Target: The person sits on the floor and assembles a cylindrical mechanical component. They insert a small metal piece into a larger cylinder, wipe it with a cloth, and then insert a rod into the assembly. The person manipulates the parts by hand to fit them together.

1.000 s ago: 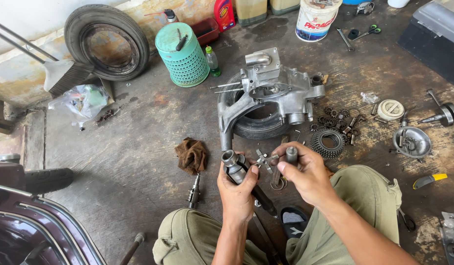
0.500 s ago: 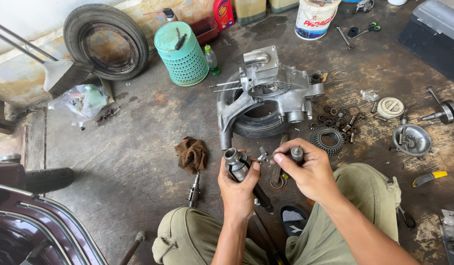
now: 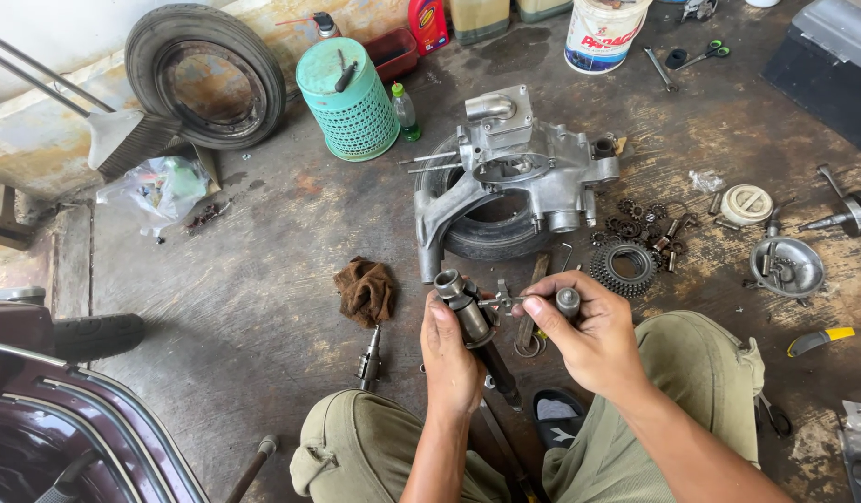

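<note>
Centre frame: left hand [image 3: 452, 359] grips the steel shaft [image 3: 469, 317], right hand [image 3: 590, 340] pinches a cross-shaped metal piece [image 3: 501, 301] at its tip. Greasy fingers could slip, dropping it among the scattered gears [image 3: 635, 237].

Shaft [image 3: 467, 312] in left hand [image 3: 449, 359]: bare steel, dull grey, greasy sheen. Small cylinder [image 3: 568, 301] in right hand [image 3: 593, 340]: smooth metal, satin. Engine casing [image 3: 523, 172] beyond the hands: cast aluminium, matt, lightly pitted. Rag [image 3: 366, 291] left of the left hand: brown cloth, rough, oil-stained. Basket [image 3: 348, 102] further out: green plastic mesh. Floor [image 3: 263, 251]: rough concrete, stained dark.
</note>
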